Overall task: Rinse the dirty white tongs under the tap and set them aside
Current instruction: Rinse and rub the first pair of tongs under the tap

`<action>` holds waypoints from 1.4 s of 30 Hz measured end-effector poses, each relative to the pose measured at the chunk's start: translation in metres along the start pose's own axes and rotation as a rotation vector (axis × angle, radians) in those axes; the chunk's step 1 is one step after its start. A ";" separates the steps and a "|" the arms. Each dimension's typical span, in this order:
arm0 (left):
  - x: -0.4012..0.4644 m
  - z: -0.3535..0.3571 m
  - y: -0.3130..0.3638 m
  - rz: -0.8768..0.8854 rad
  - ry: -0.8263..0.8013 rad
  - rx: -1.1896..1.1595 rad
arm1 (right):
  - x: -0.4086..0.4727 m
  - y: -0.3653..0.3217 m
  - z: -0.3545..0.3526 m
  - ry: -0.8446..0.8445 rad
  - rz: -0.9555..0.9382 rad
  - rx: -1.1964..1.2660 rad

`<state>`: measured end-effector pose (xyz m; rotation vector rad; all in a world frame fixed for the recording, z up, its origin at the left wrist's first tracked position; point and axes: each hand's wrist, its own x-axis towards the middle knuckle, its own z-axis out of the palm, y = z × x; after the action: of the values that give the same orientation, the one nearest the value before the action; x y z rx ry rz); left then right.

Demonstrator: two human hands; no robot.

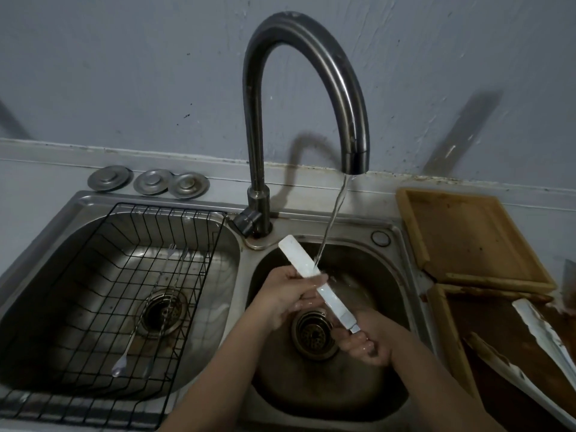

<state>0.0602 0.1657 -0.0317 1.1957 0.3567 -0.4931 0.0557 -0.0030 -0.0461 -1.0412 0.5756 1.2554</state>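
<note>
White tongs [314,282] slant between both hands' grip, seemingly closed.

One head-worn wide-angle cam, looking fwd and steeply down from close above the double sink [402,241]. Faces the back wall [124,73]; tap [299,88] near frame centre. Edges bend w/ lens distortion. Surface [46,182] runs along the wall. No 2nd view.
</note>
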 end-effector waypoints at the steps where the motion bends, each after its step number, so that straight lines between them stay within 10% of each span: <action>1: 0.000 -0.003 0.002 -0.004 -0.026 0.027 | -0.002 -0.001 -0.002 0.007 -0.007 -0.011; 9: 0.013 -0.030 0.016 -0.231 -0.074 -0.202 | -0.003 0.002 -0.023 0.115 -0.122 -0.371; 22: 0.030 -0.007 -0.012 0.182 0.312 0.270 | -0.014 -0.003 0.004 0.671 -0.468 -0.758; 28: 0.026 -0.004 -0.012 0.219 0.447 -0.132 | -0.017 -0.001 0.009 0.855 -0.650 -1.019; 42: 0.020 0.016 -0.016 0.336 0.543 -0.191 | -0.031 -0.005 0.007 0.898 -0.937 -1.296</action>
<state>0.0690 0.1425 -0.0493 1.1607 0.6360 0.1648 0.0513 -0.0119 -0.0156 -2.5955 -0.2420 0.0994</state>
